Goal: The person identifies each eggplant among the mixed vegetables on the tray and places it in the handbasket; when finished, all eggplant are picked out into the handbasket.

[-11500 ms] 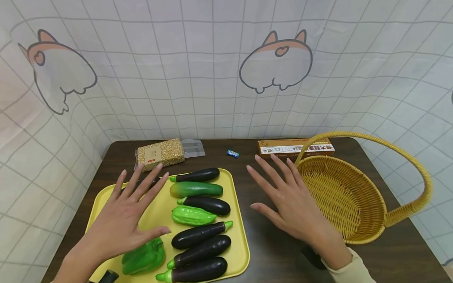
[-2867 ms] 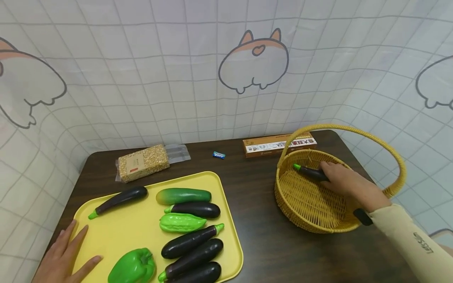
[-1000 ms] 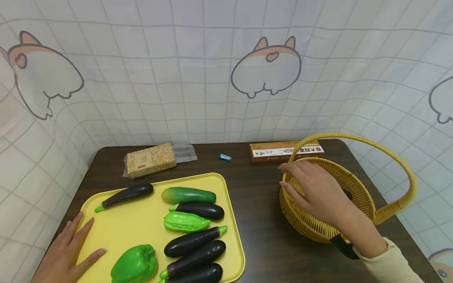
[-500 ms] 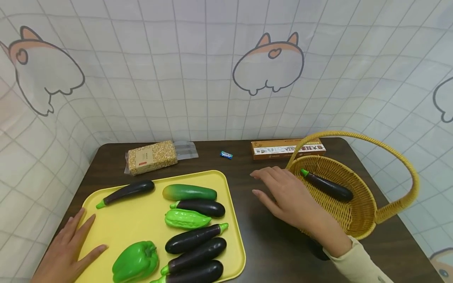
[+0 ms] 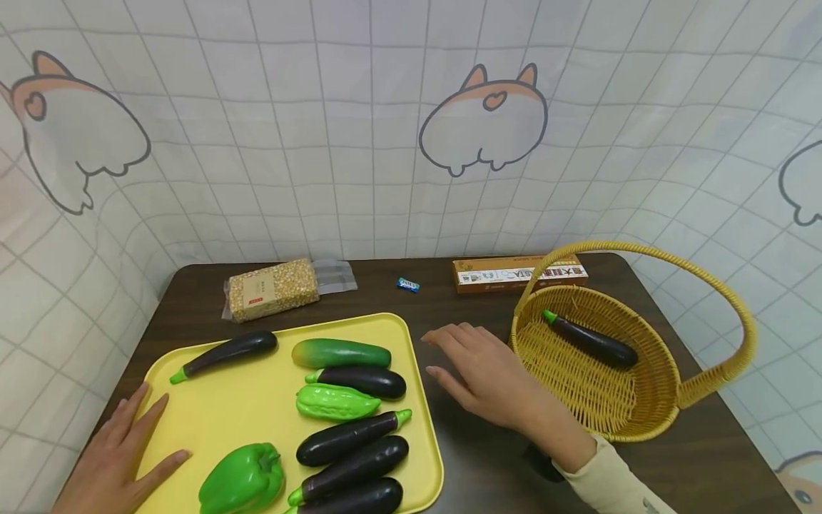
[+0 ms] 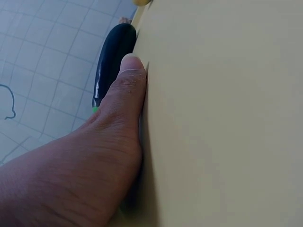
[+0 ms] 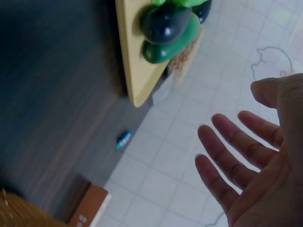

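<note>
As I watched head view, the right hand [image 5: 488,378] hovered empty at five o'clock, an eggplant [image 5: 592,343] in the basket [image 5: 571,385] at four, tray [image 5: 240,403] at seven. Left wrist showed the left hand [image 6: 99,146] outstretched, gripping nothing. Right wrist showed loose fingers [image 7: 224,153]: likely a trayward reach, needing a pinch next.

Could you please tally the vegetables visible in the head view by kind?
Eggplants: 6 (5 on the yellow tray, 1 in the wicker basket)
Green bell pepper: 1
Bitter melon: 1
Cucumber-like vegetable: 1
Total: 9
</note>
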A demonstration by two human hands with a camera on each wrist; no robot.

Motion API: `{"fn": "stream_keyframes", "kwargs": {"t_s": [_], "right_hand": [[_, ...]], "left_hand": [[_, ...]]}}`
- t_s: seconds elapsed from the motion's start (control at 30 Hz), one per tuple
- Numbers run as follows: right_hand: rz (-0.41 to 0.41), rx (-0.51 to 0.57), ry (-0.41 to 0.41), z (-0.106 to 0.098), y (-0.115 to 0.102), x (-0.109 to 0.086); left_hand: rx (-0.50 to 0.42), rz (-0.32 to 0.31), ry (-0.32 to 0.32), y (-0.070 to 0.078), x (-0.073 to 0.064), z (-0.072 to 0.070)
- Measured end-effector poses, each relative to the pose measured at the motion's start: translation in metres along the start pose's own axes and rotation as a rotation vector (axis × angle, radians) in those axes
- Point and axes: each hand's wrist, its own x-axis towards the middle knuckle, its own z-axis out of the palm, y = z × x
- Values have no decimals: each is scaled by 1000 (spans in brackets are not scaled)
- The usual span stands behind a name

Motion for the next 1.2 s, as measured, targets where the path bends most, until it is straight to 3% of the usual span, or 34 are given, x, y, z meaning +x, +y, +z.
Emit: {"fn": "stream_keyframes", "kwargs": {"t_s": [0.67, 1.2], "right_hand": [[-15, 51, -115, 64, -8, 24], [-19, 40, -154, 83, -10, 32]], "left_hand": [[-9, -1, 6, 4, 1, -3], [-6, -3, 7, 3, -1, -2]]}}
